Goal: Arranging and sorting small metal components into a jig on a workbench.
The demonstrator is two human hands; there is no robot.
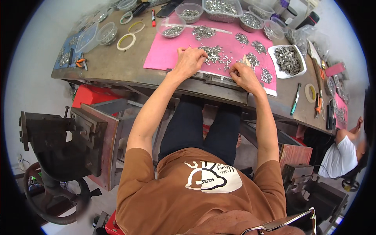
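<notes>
Several heaps of small silvery metal pieces lie on a pink sheet (164,50) that covers the middle of the workbench. My left hand (190,61) is at the left side of the central heap (213,55), thumb and fingers drawn together; anything between them is too small to make out. Close to the bench's front edge, my right hand (243,76) has its fingers curled in over the right end of a narrow metal strip (217,79). What that hand grips, if anything, is hidden. Loose pieces are scattered between the two hands.
A white tray (271,62) of metal pieces stands right of the sheet; clear plastic tubs (171,26) line its back. Tape rings (126,42), a red marker (153,18), orange-handled pliers (318,106) and a teal-handled tool (296,98) lie around. Another person (340,156) sits at far right.
</notes>
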